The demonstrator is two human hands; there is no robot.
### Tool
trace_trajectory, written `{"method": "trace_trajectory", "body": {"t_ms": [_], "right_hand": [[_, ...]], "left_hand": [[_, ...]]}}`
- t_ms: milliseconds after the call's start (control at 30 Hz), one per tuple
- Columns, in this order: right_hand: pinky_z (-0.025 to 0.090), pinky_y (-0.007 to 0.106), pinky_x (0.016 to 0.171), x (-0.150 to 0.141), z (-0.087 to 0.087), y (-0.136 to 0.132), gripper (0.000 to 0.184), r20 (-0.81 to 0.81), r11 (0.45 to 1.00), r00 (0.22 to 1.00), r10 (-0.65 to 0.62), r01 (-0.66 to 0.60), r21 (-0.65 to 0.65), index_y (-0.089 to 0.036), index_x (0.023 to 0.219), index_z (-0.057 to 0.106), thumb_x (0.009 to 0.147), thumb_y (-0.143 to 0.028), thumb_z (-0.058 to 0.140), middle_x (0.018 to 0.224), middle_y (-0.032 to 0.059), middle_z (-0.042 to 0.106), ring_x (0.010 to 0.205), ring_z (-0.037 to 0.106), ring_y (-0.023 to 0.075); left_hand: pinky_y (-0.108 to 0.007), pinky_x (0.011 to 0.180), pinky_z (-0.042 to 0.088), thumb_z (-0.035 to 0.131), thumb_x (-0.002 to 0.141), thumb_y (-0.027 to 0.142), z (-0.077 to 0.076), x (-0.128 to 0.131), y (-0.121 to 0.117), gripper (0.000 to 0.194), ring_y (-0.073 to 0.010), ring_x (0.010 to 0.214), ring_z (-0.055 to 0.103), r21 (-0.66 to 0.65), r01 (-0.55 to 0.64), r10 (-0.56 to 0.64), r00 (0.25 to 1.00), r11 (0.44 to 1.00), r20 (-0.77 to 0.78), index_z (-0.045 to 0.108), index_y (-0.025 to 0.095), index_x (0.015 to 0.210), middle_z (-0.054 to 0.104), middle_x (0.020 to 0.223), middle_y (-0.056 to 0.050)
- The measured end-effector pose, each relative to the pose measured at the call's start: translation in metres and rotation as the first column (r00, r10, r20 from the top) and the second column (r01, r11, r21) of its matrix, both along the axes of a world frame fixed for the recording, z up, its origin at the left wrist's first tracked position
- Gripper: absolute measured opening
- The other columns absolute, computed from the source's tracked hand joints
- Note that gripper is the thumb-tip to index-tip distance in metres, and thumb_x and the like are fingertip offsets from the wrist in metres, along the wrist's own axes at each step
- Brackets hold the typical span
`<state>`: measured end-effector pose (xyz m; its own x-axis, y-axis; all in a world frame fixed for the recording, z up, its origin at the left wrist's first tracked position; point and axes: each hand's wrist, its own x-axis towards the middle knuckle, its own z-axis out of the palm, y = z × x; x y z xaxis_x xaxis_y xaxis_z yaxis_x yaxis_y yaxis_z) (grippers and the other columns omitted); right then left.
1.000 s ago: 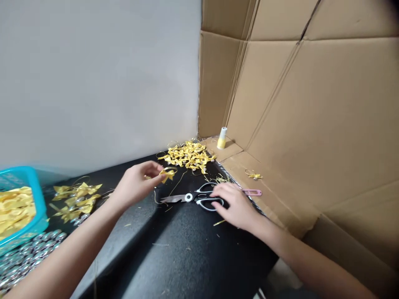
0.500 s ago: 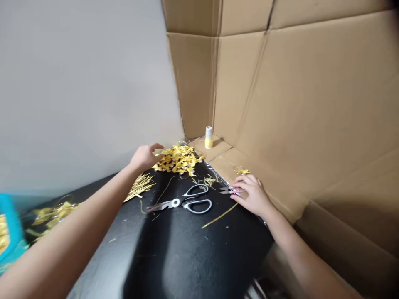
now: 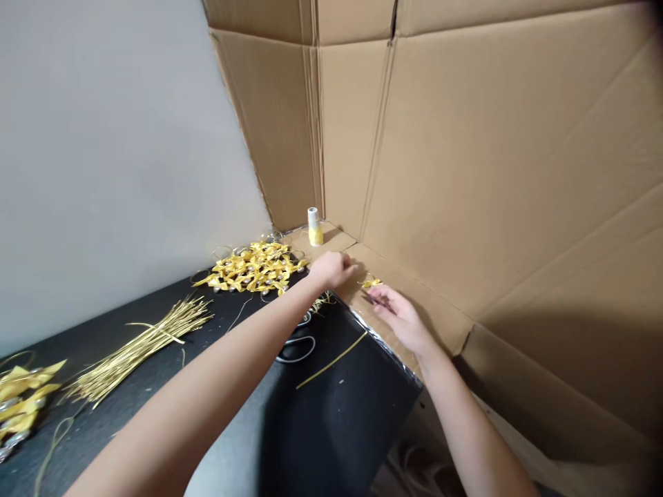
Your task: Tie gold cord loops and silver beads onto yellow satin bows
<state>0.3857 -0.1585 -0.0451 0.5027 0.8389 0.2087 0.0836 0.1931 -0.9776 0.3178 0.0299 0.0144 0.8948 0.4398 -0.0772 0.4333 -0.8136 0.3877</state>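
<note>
My right hand (image 3: 401, 317) is closed on small snips (image 3: 377, 301), their blades pointing left. Just beyond the blades, a yellow ribbon bow (image 3: 371, 283) with a thin loop lies on the cardboard. My left hand (image 3: 334, 269) is over the cardboard, left of that bow, with fingers curled; whatever is in them is hidden. Beneath my left forearm, large scissors (image 3: 311, 345) show only their grey handles. A single gold tie (image 3: 331, 360) lies on the black table (image 3: 331, 428) near my right hand.
Yellow bows with pearl beads (image 3: 253, 266) are heaped by the wall. A bundle of gold ties (image 3: 139, 352) and more bows (image 3: 25, 393) lie left. A thread spool (image 3: 315, 228) stands in the corner of tall cardboard panels (image 3: 466, 159). Green-yellow scraps (image 3: 324, 301) lie by the foil edge.
My left hand has moved right, from the bow heap to over the cardboard. My right hand has lifted the snips towards the single bow. The view has shifted to the right.
</note>
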Motion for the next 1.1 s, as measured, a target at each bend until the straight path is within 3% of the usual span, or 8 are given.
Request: {"method": "trace_trajectory", "body": {"t_ms": [100, 233, 367, 433, 567, 667, 900, 1100], "right_hand": [[0.046, 0.032, 0.087, 0.005, -0.002, -0.002, 0.031, -0.102, 0.998, 0.993, -0.052, 0.055, 0.029, -0.022, 0.099, 0.06, 0.081, -0.047, 0.067, 0.096, 0.0043, 0.061, 0.09, 0.058, 0.0168], [0.043, 0.025, 0.067, 0.01, 0.002, -0.004, 0.029, -0.245, 0.977, 0.956, -0.16, 0.189, 0.101, -0.022, 0.093, 0.055, 0.085, -0.05, 0.061, 0.082, -0.0013, 0.05, 0.063, 0.044, 0.009], [0.035, 0.022, 0.054, 0.012, 0.006, -0.003, 0.029, -0.336, 0.955, 0.913, -0.23, 0.279, 0.105, -0.021, 0.09, 0.053, 0.082, -0.048, 0.061, 0.074, -0.0031, 0.044, 0.054, 0.033, 0.0072], [0.032, 0.022, 0.052, 0.012, 0.005, -0.002, 0.031, -0.355, 0.947, 0.899, -0.257, 0.308, 0.095, -0.021, 0.092, 0.054, 0.08, -0.048, 0.062, 0.072, -0.0039, 0.043, 0.053, 0.032, 0.007], [0.031, 0.02, 0.051, 0.011, -0.002, 0.003, 0.032, -0.34, 0.93, 0.881, -0.329, 0.365, 0.045, -0.021, 0.092, 0.056, 0.075, -0.044, 0.07, 0.072, -0.0051, 0.043, 0.054, 0.034, 0.0069], [0.031, 0.019, 0.05, 0.012, -0.009, 0.006, 0.033, -0.302, 0.914, 0.872, -0.385, 0.406, 0.008, -0.02, 0.082, 0.051, 0.07, -0.04, 0.075, 0.075, -0.0044, 0.046, 0.057, 0.038, 0.0069], [0.027, 0.02, 0.046, 0.016, 0.002, 0.012, 0.042, -0.191, 0.923, 0.906, -0.377, 0.385, 0.007, -0.022, 0.071, 0.037, 0.067, -0.043, 0.073, 0.065, -0.0078, 0.04, 0.05, 0.031, 0.0059], [0.039, 0.024, 0.056, -0.008, 0.047, 0.037, 0.032, -0.02, 0.999, 0.999, -0.051, 0.05, -0.016, -0.019, 0.067, 0.048, 0.065, -0.031, 0.077, 0.077, 0.0008, 0.063, 0.056, 0.044, 0.0082]], "left_hand": [[-0.03, 0.065, 0.052, 0.05, 0.093, 0.047, -0.005, 0.021, -0.002, 0.041, -0.0149, 0.065, 0.064, -0.145, -0.085, 0.059, 0.983, 0.986, -0.172, 0.066, 0.012, 0.08, 0.066, 0.07, -0.003], [-0.027, 0.059, 0.051, 0.058, 0.091, 0.042, -0.003, 0.03, 0.005, 0.034, -0.011, 0.057, 0.059, -0.265, -0.092, 0.025, 0.969, 0.96, -0.247, 0.064, 0.012, 0.077, 0.064, 0.066, 0.001], [-0.022, 0.06, 0.047, 0.073, 0.072, 0.024, -0.002, 0.009, 0.013, 0.013, -0.0112, 0.061, 0.06, -0.315, 0.021, -0.062, 0.991, 0.949, -0.119, 0.071, 0.014, 0.079, 0.068, 0.069, 0.001], [-0.021, 0.062, 0.045, 0.076, 0.065, 0.021, -0.007, -0.005, 0.011, 0.02, -0.012, 0.065, 0.061, -0.308, 0.084, -0.096, 0.995, 0.948, -0.025, 0.074, 0.015, 0.084, 0.071, 0.074, 0.0], [-0.024, 0.068, 0.045, 0.066, 0.077, 0.03, -0.023, -0.016, -0.002, 0.018, -0.0138, 0.069, 0.062, -0.238, 0.139, -0.105, 0.983, 0.961, 0.151, 0.073, 0.014, 0.081, 0.072, 0.077, -0.004], [-0.026, 0.069, 0.044, 0.06, 0.082, 0.028, -0.024, -0.014, -0.006, 0.019, -0.015, 0.07, 0.061, -0.175, 0.131, -0.083, 0.962, 0.976, 0.259, 0.071, 0.014, 0.076, 0.07, 0.077, -0.005], [-0.027, 0.071, 0.045, 0.058, 0.081, 0.025, 0.024, -0.042, -0.001, 0.016, -0.0152, 0.071, 0.06, -0.096, 0.132, -0.084, 0.917, 0.987, 0.391, 0.068, 0.013, 0.077, 0.07, 0.08, -0.007], [-0.025, 0.066, 0.043, 0.058, 0.078, 0.028, 0.086, -0.112, 0.001, 0.017, -0.0128, 0.066, 0.06, -0.085, 0.11, -0.077, 0.944, 0.99, 0.32, 0.068, 0.014, 0.076, 0.069, 0.072, -0.003]]}}
